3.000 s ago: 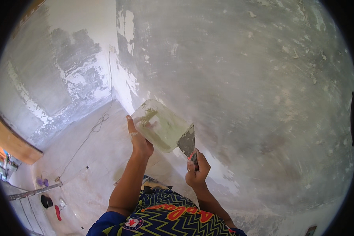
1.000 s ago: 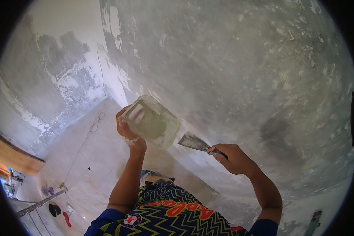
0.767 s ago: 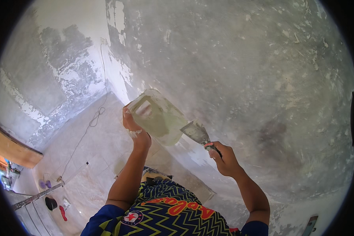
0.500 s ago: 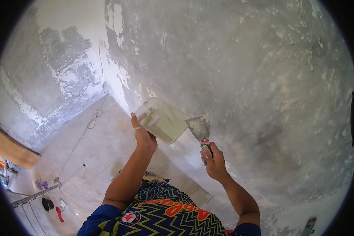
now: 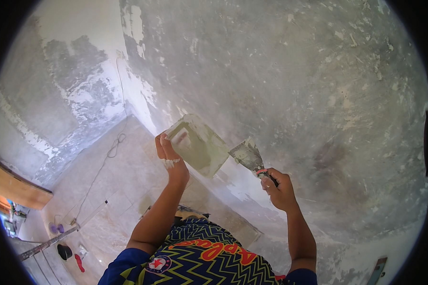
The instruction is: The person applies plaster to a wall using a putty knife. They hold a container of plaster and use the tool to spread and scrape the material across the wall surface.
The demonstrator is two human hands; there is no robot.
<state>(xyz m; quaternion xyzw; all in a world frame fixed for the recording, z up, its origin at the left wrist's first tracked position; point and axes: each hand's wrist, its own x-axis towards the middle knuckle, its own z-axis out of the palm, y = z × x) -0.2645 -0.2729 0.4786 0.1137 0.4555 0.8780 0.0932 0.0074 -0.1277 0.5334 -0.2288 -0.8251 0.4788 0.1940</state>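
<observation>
My left hand [image 5: 171,159] grips a translucent, greenish rectangular plate [image 5: 204,149] smeared with pale putty, and white smears coat that wrist. My right hand [image 5: 280,190] is closed on the handle of a putty knife [image 5: 247,153], whose wide metal blade carries pale greenish putty and points up-left, at the plate's right corner; whether the two touch I cannot tell. Behind both rises a mottled grey wall [image 5: 290,85] with white patches.
A patchy side wall [image 5: 47,104] meets it in a corner at left. On the floor [image 5: 100,171] lie a cord [image 5: 114,147], purple slippers [image 5: 57,229], a black container [image 5: 65,251] and a red item [image 5: 79,262]. A long metal bar [image 5: 47,244] and wooden board [image 5: 21,185] are at left.
Since half a second ago, my right hand has moved slightly right and the blade has tilted from near upright toward the left, with more putty showing on it. The plate has shifted slightly right and down.
</observation>
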